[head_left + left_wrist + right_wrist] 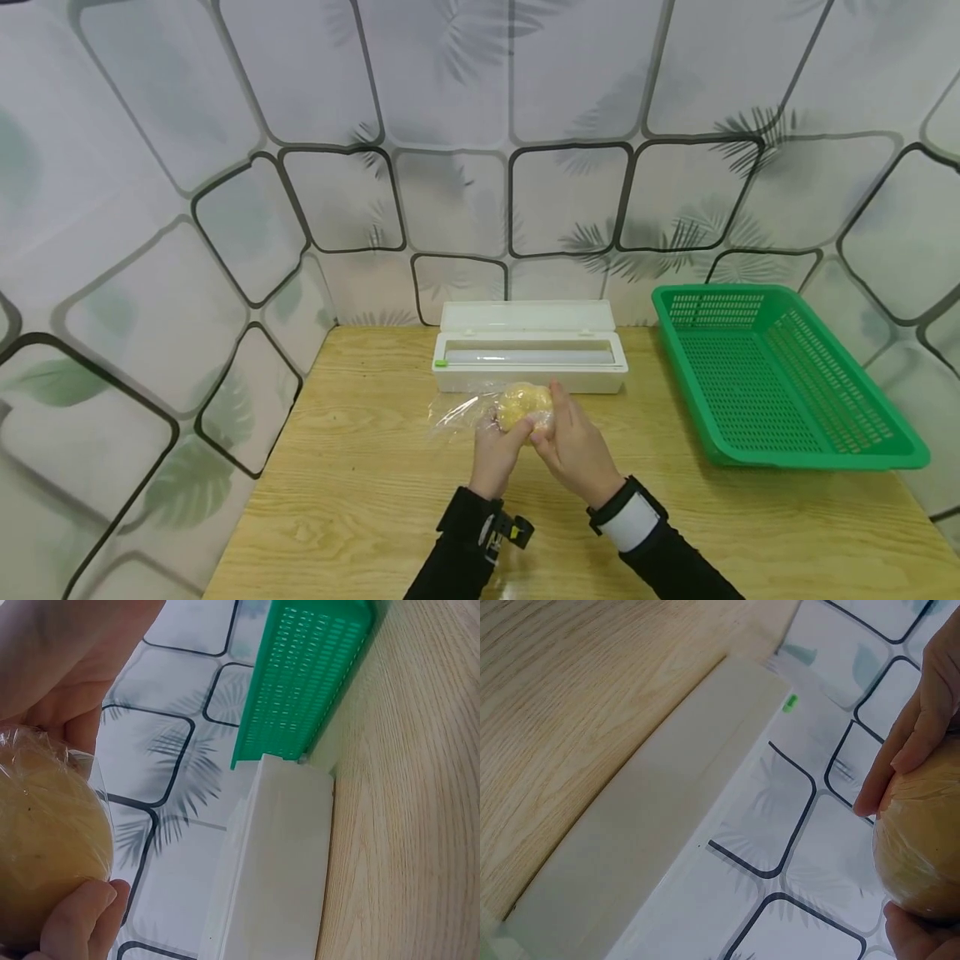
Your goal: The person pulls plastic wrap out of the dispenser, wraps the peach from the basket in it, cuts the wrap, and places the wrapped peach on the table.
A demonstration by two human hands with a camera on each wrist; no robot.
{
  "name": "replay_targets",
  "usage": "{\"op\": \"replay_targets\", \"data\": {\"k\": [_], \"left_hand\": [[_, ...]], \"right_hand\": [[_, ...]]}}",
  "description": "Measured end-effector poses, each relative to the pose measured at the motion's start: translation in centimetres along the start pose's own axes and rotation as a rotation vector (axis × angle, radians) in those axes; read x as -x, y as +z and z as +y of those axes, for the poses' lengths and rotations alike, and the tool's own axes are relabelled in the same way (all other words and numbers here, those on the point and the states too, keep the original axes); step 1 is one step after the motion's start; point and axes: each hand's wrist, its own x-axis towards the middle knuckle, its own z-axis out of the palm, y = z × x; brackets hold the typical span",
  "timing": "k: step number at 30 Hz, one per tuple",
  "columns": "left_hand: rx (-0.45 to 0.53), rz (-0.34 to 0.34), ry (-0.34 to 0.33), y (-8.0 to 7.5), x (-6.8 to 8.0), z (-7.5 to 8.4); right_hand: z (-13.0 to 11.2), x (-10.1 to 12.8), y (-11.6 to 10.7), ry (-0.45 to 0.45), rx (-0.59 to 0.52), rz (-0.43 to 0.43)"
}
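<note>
Both hands hold a round yellow item [522, 402] wrapped in clear cling film, just in front of the white dispenser box. The left hand [497, 457] grips its left and near side, and a loose tail of cling film [456, 412] spreads out to the left. On the right side, the right hand [579, 452] holds it with thumb and fingers. Up close in the left wrist view, the wrapped item [49, 832] has a smooth surface with small dark specks under wrinkled film. Its exact kind cannot be told.
A white cling film dispenser [528, 381] stands at the back of the wooden table [360, 483], lid raised, a roll and a green slider [442, 363] visible. To the right sits a green plastic basket [817, 460]. Patterned cloth [450, 200] hangs behind and at the sides.
</note>
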Motion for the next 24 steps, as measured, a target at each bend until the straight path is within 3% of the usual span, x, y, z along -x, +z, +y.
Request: {"op": "replay_targets", "data": {"k": [12, 22, 23, 24], "left_hand": [[0.025, 0.026, 0.000, 0.1, 0.0, -0.1], [0.056, 0.041, 0.047, 0.3, 0.1, -0.3], [0.046, 0.038, 0.063, 0.1, -0.7, -2.1], [0.044, 0.038, 0.064, 0.2, -0.7, -2.1]], "right_hand": [[-0.4, 0.3, 0.3, -0.003, -0.002, -0.027], [-0.6, 0.2, 0.6, 0.005, 0.013, -0.033], [-0.7, 0.2, 0.6, 0.007, 0.014, -0.035], [-0.7, 0.2, 0.6, 0.008, 0.019, -0.037]]}}
